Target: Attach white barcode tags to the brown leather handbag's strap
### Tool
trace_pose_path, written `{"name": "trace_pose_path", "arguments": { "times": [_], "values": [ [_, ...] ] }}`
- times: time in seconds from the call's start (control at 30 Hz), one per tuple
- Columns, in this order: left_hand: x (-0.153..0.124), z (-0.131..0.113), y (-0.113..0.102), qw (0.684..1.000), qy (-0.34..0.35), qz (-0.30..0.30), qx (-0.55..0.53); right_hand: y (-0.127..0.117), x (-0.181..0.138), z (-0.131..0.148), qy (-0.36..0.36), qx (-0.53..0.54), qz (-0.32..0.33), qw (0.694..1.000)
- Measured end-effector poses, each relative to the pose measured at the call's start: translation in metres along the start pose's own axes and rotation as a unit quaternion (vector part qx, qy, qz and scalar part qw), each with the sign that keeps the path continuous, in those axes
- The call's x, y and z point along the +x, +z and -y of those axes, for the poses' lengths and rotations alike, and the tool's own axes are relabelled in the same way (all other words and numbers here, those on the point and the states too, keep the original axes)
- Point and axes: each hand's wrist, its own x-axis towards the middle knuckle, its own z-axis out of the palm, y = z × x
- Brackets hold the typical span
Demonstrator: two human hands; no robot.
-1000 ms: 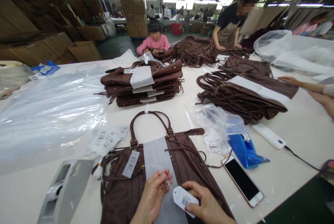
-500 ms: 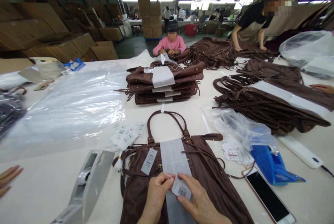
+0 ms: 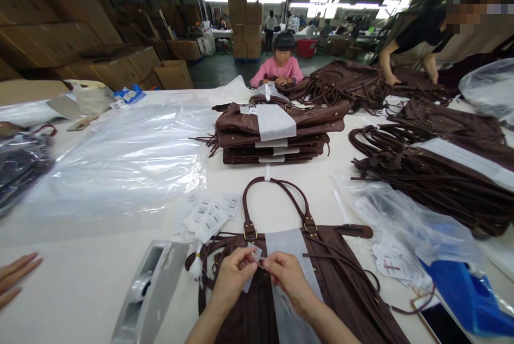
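A dark brown handbag lies flat in front of me, its looped handles pointing away. A strip of white paper wraps down its middle. My left hand is closed in a pinch at a grey hang tag on the bag's upper left, partly covering it. My right hand pinches beside it, fingertips nearly meeting the left ones. What sits between the right fingertips is too small to make out. White barcode tags lie just left of the handles.
Stacked brown bags stand beyond; more bags lie right. Clear plastic sheets cover the table's left. A grey tape dispenser, blue dispenser and phone lie nearby. Another person's hand rests at left; co-workers stand across.
Both hands have moved up the bag from the paper strip to the grey hang tag. The barcode tag that was under my right fingers no longer shows clearly. The view has shifted left.
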Motion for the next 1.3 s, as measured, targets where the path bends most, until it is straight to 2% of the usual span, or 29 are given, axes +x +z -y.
{"name": "trace_pose_path", "arguments": {
  "times": [0.1,0.17,0.2,0.27,0.33,0.37,0.43,0.57,0.77,1.0,1.3],
  "values": [
    [0.04,0.009,-0.013,0.989,-0.05,-0.065,0.12,0.001,0.028,0.012,-0.065,-0.106,-0.06,0.99],
    [0.063,0.013,-0.016,0.974,-0.087,-0.083,0.191,0.003,0.041,0.017,-0.107,-0.255,-0.103,0.955],
    [0.072,0.015,-0.015,0.97,-0.1,-0.079,0.207,0.003,0.045,0.02,-0.128,-0.345,-0.121,0.922],
    [0.085,0.017,-0.011,0.969,-0.119,-0.07,0.203,0.005,0.049,0.022,-0.176,-0.512,-0.144,0.828],
    [0.092,0.017,-0.006,0.972,-0.135,-0.065,0.183,0.007,0.049,0.023,-0.22,-0.62,-0.148,0.739],
    [0.094,0.017,-0.004,0.974,-0.142,-0.062,0.166,0.009,0.05,0.022,-0.235,-0.65,-0.146,0.708],
    [0.096,0.015,-0.002,0.979,-0.153,-0.05,0.121,0.01,0.051,0.02,-0.246,-0.679,-0.144,0.677],
    [0.095,0.011,-0.006,0.986,-0.168,-0.014,0.017,0.011,0.053,0.016,-0.259,-0.691,-0.135,0.661],
    [0.091,0.006,-0.014,0.98,-0.171,0.03,-0.097,0.006,0.045,0.018,-0.263,-0.69,-0.121,0.664],
    [0.091,0.005,-0.011,0.975,-0.184,0.01,-0.124,0.004,0.037,0.011,-0.272,-0.667,-0.119,0.683],
    [0.091,0.007,-0.013,0.972,-0.187,0.02,-0.14,0.01,0.047,0.015,-0.21,-0.677,-0.134,0.693]
  ]
}}
